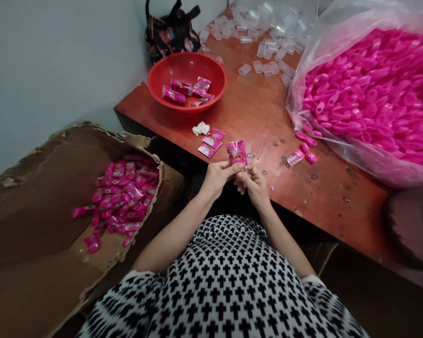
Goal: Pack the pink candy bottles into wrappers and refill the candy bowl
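Between my two hands, just over the table's front edge, a pink printed packet [236, 152] is held upright. My left hand [217, 177] pinches its lower left part, thumb across the front. My right hand [253, 184] is closed at its lower right corner, fingers curled. Close to my left hand on the table lie flat pink packets [212, 142] and a crumpled white wad [200, 128]. Right of my hands are a small clear container with pink caps [294, 158] and a few loose pink plastic pieces [307, 144].
A red bowl [186, 104] holds several pink packets. Clear plastic cups [268, 49] are strewn at the back. A large clear bag [296, 101] of pink plastic pieces stands at right. At left, a cardboard box [31, 225] contains many filled pink packets. A patterned bag [172, 35] sits behind.
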Demonstrator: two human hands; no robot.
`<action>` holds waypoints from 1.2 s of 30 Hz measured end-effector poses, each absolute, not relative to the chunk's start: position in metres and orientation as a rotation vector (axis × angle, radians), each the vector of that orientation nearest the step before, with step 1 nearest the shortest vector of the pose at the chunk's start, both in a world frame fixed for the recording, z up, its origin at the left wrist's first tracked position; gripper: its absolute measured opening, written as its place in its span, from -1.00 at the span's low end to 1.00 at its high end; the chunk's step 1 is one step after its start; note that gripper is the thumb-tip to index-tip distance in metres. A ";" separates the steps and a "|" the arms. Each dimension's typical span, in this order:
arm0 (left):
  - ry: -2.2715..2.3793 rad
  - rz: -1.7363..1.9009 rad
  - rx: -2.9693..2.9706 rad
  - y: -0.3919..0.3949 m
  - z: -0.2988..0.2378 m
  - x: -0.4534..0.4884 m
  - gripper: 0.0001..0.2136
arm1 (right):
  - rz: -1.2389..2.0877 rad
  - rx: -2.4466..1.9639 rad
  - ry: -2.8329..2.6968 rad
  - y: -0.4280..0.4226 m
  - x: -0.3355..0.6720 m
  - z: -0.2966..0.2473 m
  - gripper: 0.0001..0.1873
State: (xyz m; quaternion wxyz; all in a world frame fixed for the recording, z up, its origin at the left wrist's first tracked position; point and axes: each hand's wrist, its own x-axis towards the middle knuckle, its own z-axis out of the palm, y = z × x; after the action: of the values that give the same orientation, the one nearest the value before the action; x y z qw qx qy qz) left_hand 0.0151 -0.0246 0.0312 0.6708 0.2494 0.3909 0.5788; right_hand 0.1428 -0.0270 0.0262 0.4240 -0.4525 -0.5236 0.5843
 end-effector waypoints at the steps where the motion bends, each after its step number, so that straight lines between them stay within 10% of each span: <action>1: 0.873 1.333 0.517 -0.024 0.031 0.016 -0.71 | 1.513 -1.102 -1.288 -0.027 0.144 0.026 -0.61; 13: 0.753 1.307 0.439 -0.048 0.029 0.015 -0.74 | 1.690 -1.028 -1.104 -0.015 0.131 0.029 -0.54; 21: 0.964 2.058 0.139 -0.078 0.042 -0.066 -0.60 | 1.703 -1.025 -1.256 -0.010 0.124 0.028 -0.62; 36: 2.153 1.249 1.711 0.063 -0.032 -0.047 -0.88 | 1.584 -1.209 -1.268 -0.007 0.139 0.022 -0.64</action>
State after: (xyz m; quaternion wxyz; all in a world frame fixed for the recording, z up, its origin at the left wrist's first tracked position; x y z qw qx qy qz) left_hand -0.0467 0.0626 -0.0324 0.0604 0.5655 0.7114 0.4128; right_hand 0.1389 -0.0071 0.0223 0.3801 -0.4733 -0.4967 0.6203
